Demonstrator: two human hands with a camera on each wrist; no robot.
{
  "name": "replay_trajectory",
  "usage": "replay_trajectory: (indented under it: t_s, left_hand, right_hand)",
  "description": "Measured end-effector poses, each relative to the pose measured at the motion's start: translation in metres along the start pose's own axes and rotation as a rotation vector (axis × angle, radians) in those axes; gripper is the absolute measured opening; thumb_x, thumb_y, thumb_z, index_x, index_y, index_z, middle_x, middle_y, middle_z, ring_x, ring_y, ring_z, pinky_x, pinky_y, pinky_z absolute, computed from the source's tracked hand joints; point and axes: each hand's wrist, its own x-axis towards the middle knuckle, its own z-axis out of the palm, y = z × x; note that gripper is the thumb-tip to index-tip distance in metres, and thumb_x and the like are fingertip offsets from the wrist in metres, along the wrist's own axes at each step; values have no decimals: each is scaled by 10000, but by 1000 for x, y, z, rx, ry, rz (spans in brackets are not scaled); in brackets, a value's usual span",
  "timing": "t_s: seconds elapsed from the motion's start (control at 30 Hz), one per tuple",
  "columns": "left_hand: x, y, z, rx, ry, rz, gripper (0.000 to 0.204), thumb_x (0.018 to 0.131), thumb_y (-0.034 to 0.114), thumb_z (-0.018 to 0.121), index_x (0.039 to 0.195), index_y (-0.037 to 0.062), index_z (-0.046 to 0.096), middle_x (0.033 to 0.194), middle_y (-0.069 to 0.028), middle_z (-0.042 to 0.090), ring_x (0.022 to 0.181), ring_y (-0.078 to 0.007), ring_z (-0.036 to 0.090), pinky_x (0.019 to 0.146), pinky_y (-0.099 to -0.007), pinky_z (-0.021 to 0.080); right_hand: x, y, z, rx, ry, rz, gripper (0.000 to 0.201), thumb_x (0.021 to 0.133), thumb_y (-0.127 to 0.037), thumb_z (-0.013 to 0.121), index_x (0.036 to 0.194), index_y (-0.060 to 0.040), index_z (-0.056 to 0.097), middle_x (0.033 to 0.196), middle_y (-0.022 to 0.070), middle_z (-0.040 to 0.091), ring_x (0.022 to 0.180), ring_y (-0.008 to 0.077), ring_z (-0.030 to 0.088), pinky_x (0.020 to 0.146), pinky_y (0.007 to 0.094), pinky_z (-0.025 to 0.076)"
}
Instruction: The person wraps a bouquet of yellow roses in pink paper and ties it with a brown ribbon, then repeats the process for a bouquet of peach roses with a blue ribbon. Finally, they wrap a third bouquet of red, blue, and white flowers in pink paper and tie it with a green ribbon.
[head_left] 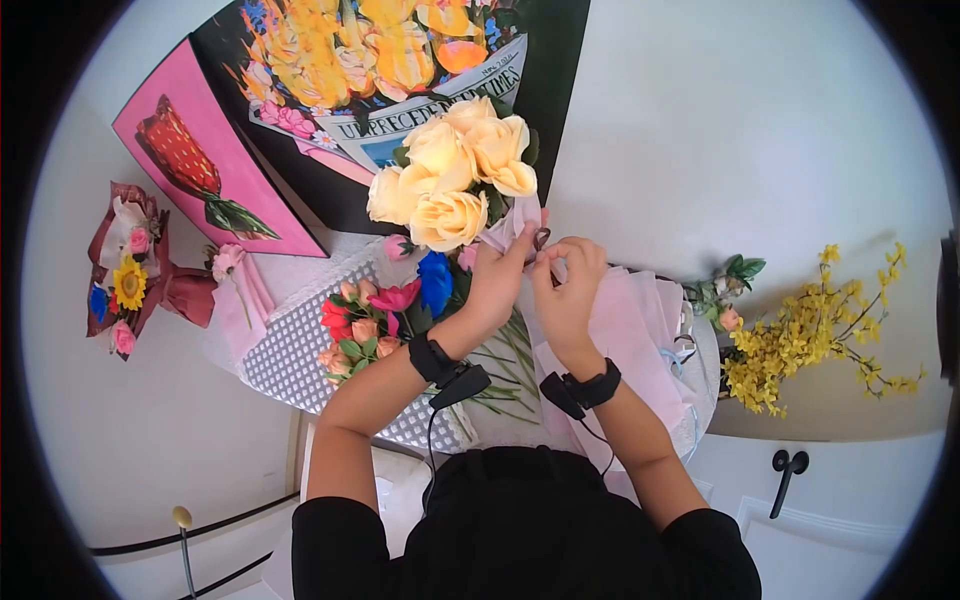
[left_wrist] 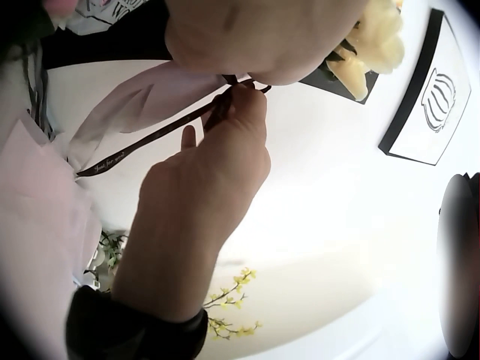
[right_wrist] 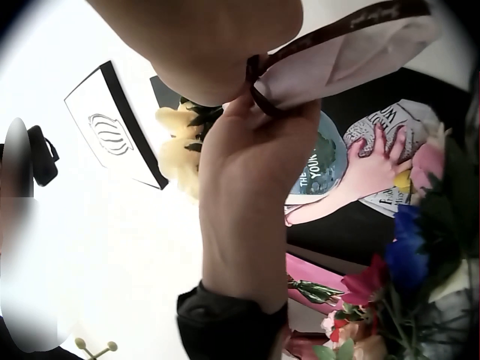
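Cream-yellow roses (head_left: 450, 170) with pale pink wrapping (head_left: 508, 226) stand above both hands in the head view. My left hand (head_left: 499, 278) grips the wrapped neck of the bouquet, its thumb beside a dark ribbon loop (head_left: 541, 238). Close on its right, my right hand (head_left: 570, 285) pinches the ribbon between thumb and finger. In the left wrist view, the dark printed ribbon (left_wrist: 127, 156) trails from my right hand (left_wrist: 202, 180). The right wrist view shows my left hand (right_wrist: 251, 172) around the wrapping (right_wrist: 337, 71), with the ribbon (right_wrist: 360, 21) across it. Some fingertips are hidden.
Loose flowers (head_left: 365, 325) and a patterned sheet (head_left: 290, 335) lie left of the hands; pink wrapping sheets (head_left: 640, 330) are right. Behind stand a flower painting (head_left: 360, 90) and a pink picture (head_left: 215, 150). Yellow branches (head_left: 780, 350) are at far right.
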Motion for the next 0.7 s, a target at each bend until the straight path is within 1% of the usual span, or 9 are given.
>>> replay_trajectory:
  t_s: [0.13, 0.2, 0.27, 0.4, 0.47, 0.5, 0.6, 0.67, 0.7]
  left_hand:
    - [-1, -3, 4, -59, 50, -60, 312, 919, 169, 499, 1169, -18, 510, 1025, -45, 596, 879, -72, 531, 732, -238, 445]
    - [0, -1, 5, -164, 59, -56, 336, 919, 172, 490, 1198, -11, 455, 1163, -104, 559, 1057, -139, 524, 835, -267, 437]
    - [2, -4, 0, -142, 28, -66, 349, 919, 177, 491, 1208, -13, 446, 1176, -109, 551, 1069, -149, 520, 850, -272, 436]
    - [-1, 0, -6, -130, -63, -66, 389, 916, 185, 495, 1240, -17, 417, 1219, -123, 524, 1109, -172, 503, 908, -293, 418]
    - [-2, 8, -4, -159, -93, -51, 400, 915, 181, 495, 1249, -20, 406, 1230, -126, 515, 1117, -176, 499, 923, -297, 408]
    - [-3, 9, -5, -187, -125, -38, 411, 914, 176, 495, 1258, -24, 395, 1242, -129, 507, 1125, -180, 494, 939, -301, 398]
    - [0, 11, -9, -147, -168, -20, 468, 887, 231, 557, 1258, -16, 412, 1226, -98, 511, 1081, -128, 496, 878, -256, 411]
    - [1, 14, -13, -99, -222, -12, 476, 883, 235, 563, 1261, -9, 409, 1206, -95, 521, 1076, -131, 501, 876, -259, 415]
    - [2, 16, -16, -50, -271, -2, 484, 879, 239, 569, 1264, -3, 406, 1186, -91, 532, 1070, -135, 506, 874, -261, 418]
  right_hand:
    - [-12, -1, 4, -162, 42, -165, 148, 701, -45, 613, 814, -49, 517, 880, 91, 508, 848, 284, 460, 766, 397, 328]
    - [-19, 1, 7, -159, 37, -215, 159, 700, -41, 613, 822, -48, 511, 890, 92, 507, 858, 287, 459, 758, 406, 326]
    - [-24, 2, 8, -145, -24, -342, 168, 697, -40, 617, 825, -43, 508, 912, 110, 501, 880, 298, 463, 769, 411, 329]
    - [-26, 5, 2, -28, -129, -324, 186, 722, -24, 602, 878, -28, 501, 937, 130, 497, 886, 303, 470, 794, 408, 346]
    - [-23, 4, -8, 165, -37, -94, 243, 746, -67, 619, 943, -1, 494, 992, 136, 521, 899, 294, 499, 797, 397, 376]
    - [-20, 4, -10, 165, -40, -94, 243, 746, -67, 619, 943, -1, 494, 992, 136, 521, 899, 294, 499, 797, 397, 376]
    - [-9, 11, -17, 332, -177, 84, 309, 787, -120, 627, 1019, 10, 469, 1002, 140, 533, 926, 252, 512, 809, 341, 403]
    - [-6, 25, -22, 406, -517, 288, 326, 806, -129, 629, 1056, 3, 466, 972, 106, 551, 937, 176, 514, 810, 272, 410]
    - [-7, 32, -23, 406, -516, 288, 326, 806, -129, 629, 1056, 3, 466, 972, 106, 551, 937, 176, 514, 810, 272, 410]
